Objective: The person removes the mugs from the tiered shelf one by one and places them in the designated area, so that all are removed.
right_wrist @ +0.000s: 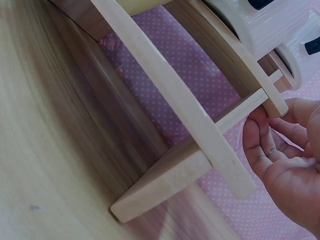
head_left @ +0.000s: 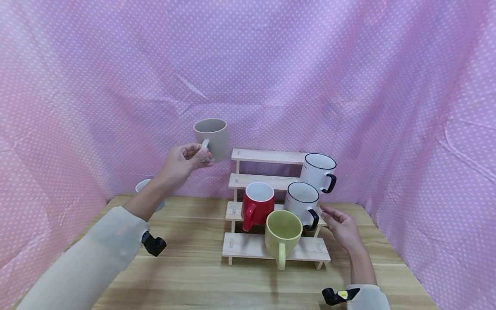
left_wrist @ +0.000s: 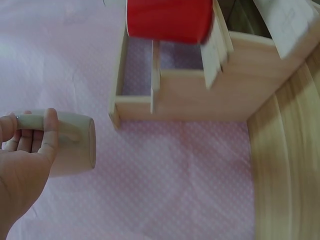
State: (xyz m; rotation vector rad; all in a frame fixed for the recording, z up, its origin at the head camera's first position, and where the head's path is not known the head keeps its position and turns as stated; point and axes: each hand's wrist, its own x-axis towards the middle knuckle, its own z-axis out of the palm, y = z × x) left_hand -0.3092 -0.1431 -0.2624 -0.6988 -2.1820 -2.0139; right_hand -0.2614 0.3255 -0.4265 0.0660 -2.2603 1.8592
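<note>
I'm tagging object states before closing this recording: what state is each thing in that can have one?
Gray mug: lifted, roughly upright, handle pinched by the left hand.
Red mug: upright on the stand.
Yellow-green mug: upright on the stand.
Front black-rimmed mug: upright on the stand.
Rear black-rimmed mug: upright on the stand.
White cup: mostly hidden, contents unclear.
Wooden stand: standing, right side gripped by the right hand.

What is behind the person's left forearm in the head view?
Behind the left forearm is a white cup. Its rim partly shows, with a pale edge lower down; the forearm covers the rest.
</note>
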